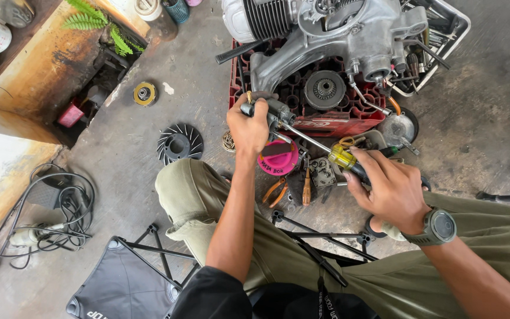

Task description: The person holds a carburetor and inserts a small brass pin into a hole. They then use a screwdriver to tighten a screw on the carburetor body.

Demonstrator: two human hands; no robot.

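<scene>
- My left hand (249, 127) is clenched around a small metal part (269, 109), held above the floor just near of the red crate (332, 121).
- My right hand (388, 189) grasps the yellow-and-black handle of a screwdriver (340, 156); its shaft runs far-left and the tip meets the part in the left hand.
- An engine (332, 35) sits on the crate, far of both hands, with a round clutch piece (324, 90) in the crate under it.
- A pink round lid (278, 159) lies on the floor just under the shaft, right of my left wrist.
- Orange-handled pliers (275, 192) lie near of the lid.
- A black fan wheel (179, 143) is on the floor left of the left hand.
- A white tray (453, 29) of tools is far right, touching the engine side.
- A folding stool (130, 277) is near left; a coiled cable (54, 207) lies left of it.
- A watch (435, 227) is on my right wrist.
</scene>
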